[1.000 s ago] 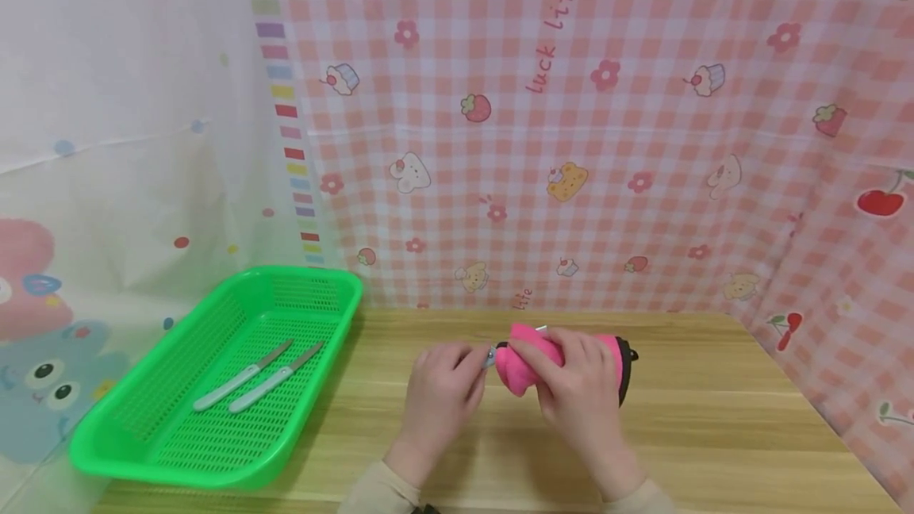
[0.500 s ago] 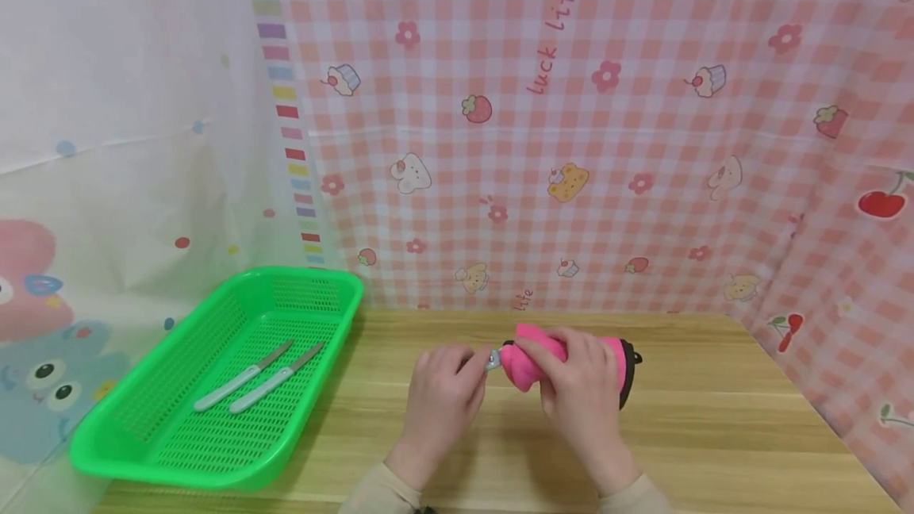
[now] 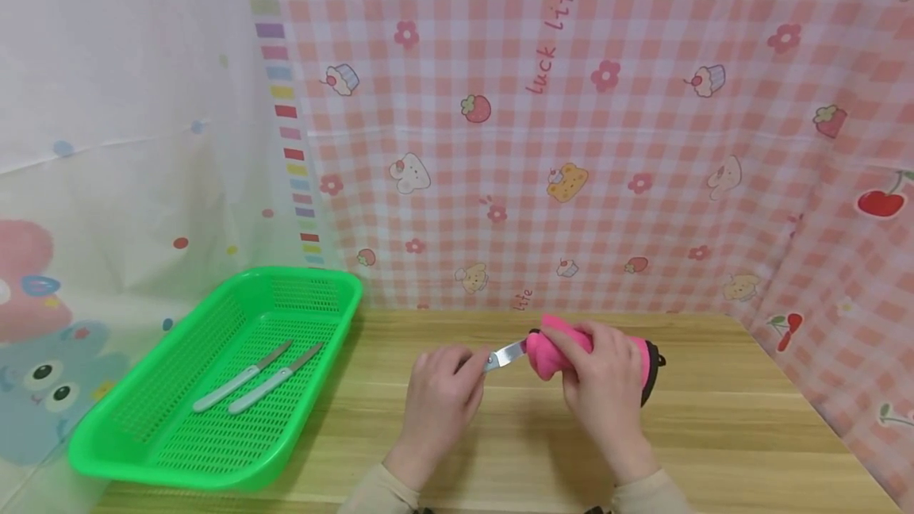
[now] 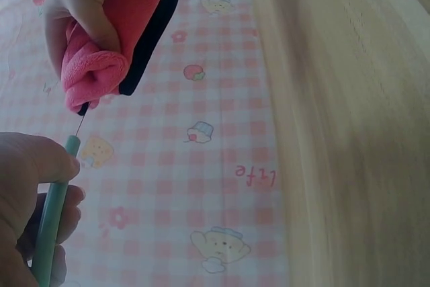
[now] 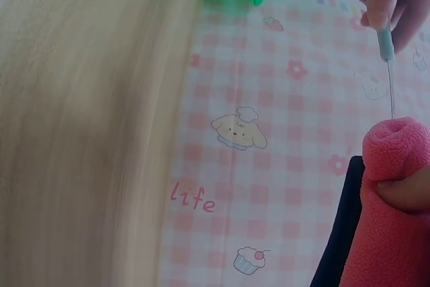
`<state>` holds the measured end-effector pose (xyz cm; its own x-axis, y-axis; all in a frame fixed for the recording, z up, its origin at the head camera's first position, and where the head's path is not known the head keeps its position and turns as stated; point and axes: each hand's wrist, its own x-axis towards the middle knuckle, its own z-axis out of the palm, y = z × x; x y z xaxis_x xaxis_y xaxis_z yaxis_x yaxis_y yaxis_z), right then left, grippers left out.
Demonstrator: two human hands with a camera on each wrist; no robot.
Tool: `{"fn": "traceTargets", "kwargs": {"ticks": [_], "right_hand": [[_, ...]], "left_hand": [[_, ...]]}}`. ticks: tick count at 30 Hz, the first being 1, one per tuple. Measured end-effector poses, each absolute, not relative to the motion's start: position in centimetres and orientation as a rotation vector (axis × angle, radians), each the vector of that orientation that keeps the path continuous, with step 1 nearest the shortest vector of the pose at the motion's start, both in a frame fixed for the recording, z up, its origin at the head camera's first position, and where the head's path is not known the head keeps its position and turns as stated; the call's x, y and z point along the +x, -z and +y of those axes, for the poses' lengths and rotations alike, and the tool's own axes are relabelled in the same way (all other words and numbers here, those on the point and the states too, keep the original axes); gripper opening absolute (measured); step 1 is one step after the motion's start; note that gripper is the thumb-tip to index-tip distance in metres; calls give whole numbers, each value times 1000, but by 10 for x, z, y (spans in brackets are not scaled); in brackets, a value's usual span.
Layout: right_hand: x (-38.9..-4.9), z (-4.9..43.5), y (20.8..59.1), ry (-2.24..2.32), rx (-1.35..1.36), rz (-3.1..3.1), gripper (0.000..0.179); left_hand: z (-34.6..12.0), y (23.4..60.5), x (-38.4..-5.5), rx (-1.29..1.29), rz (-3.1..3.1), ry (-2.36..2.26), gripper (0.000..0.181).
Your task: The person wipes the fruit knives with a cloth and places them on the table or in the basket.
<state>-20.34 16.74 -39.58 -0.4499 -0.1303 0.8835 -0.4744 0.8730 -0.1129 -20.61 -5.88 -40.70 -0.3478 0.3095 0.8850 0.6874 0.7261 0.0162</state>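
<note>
My left hand grips the pale blue-green handle of a small knife. A stretch of its shiny blade shows between the two hands in the head view. The blade's far end is hidden at a rolled, fluffy pink cloth with black trim and a small black loop. My right hand holds this cloth bunched around the blade, the thumb lying over the roll. Seen edge-on in the left wrist view, the blade is a thin line between the knife handle and the cloth. Both hands are above the table.
On the left stands a green plastic basket with slotted walls. Two knives with pale handles lie side by side in it. The wooden table ends at a pink checked curtain behind, with a white one at left.
My right hand has moved to the right with the pink cloth, away from my left hand. More of the knife's blade is uncovered; my left hand has stayed nearly in place.
</note>
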Motion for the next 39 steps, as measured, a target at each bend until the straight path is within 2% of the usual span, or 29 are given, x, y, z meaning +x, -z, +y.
{"fn": "traceTargets", "kwargs": {"ticks": [20, 39], "right_hand": [[-199, 181, 392, -485, 391, -1979, 55], [-186, 166, 384, -540, 494, -2008, 54]], "left_hand": [[-63, 408, -206, -732, -1953, 554, 27], [-63, 410, -208, -719, -1959, 545, 32]]}}
